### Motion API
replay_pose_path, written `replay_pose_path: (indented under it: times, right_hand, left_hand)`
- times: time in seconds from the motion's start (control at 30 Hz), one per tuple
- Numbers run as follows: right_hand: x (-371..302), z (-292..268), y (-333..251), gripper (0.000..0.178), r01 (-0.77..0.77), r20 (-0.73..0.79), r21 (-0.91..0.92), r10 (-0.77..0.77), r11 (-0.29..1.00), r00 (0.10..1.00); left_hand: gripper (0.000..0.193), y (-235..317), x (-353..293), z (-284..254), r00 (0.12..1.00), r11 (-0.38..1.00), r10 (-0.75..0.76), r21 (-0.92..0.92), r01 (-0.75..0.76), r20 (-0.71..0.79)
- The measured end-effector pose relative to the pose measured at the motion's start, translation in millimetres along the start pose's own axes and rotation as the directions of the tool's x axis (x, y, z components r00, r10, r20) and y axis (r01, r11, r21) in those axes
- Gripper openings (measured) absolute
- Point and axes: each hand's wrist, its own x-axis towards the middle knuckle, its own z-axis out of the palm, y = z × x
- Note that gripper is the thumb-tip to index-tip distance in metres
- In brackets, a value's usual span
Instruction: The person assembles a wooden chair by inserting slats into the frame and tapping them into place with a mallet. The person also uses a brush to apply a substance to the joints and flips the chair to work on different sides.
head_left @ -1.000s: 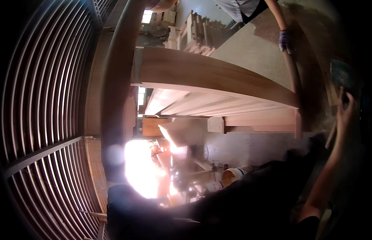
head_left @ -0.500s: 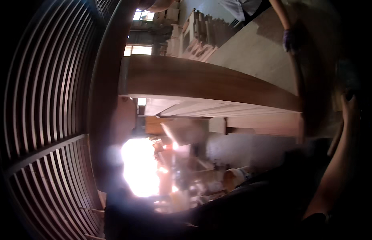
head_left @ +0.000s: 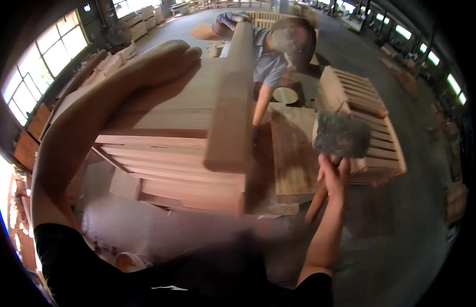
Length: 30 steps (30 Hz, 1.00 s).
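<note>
A large pale-brown wooden piece of furniture with a panelled top [head_left: 161,120] and slatted side stands before me. A thick rounded rail [head_left: 230,102] runs along its right end. My left arm reaches across the top, and my left hand [head_left: 179,55] is closed over its far edge; the thumb shows, the other fingers are hidden. To the right of the rail, my right hand [head_left: 334,176] grips a mallet by its wooden handle [head_left: 316,203], close under the dark, blocky head [head_left: 343,135]. The mallet is raised, apart from the furniture.
Across from me a co-worker bends over, one gloved hand [head_left: 233,19] on the rail's far end. A flat wooden board [head_left: 294,153] and slatted wooden frames [head_left: 384,138] lie to the right. A bucket [head_left: 129,262] stands low at left. Windows line the left wall.
My view has swung from a sideways tilt to upright, facing the furniture and co-worker. The mallet head and my left hand now show clearly; the dark slatted piece at left is out of view.
</note>
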Motion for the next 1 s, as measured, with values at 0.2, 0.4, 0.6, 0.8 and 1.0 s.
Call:
replay_pose_path:
  times: [0.2,0.4,0.6,0.8,1.0]
  right_hand:
    - [39.2,17.2,-270.1,0.040,0.507,0.176,-0.633,-0.529,0.585,0.830]
    - [46.7,15.0,-435.7,0.031,0.494,0.169,-0.846,-0.779,0.199,0.603]
    - [74.9,45.0,-432.4,0.046,0.463,0.105,-0.742,-0.598,0.485,0.795]
    - [58.8,110.5,-340.3,0.022,0.539,0.531,-0.840,-0.305,-0.066,0.791]
    - [80.9,47.4,-416.2,0.033,0.499,0.373,-0.867,-0.682,-0.014,0.629]
  left_hand:
    - [0.041,2.6,-46.5,-24.6,0.990,0.983,0.143,0.114,-0.143,0.003]
    - [0.039,-6.1,-49.8,-23.9,0.977,0.972,0.211,0.106,-0.207,-0.026]
    - [0.041,-7.9,-50.0,-17.6,0.973,0.969,0.231,0.092,-0.229,-0.016]
    - [0.042,-11.6,-40.9,-10.1,0.972,0.968,0.236,0.085,-0.234,-0.008]
    - [0.044,-17.6,-43.5,-25.3,0.973,0.969,0.229,0.107,-0.223,-0.044]
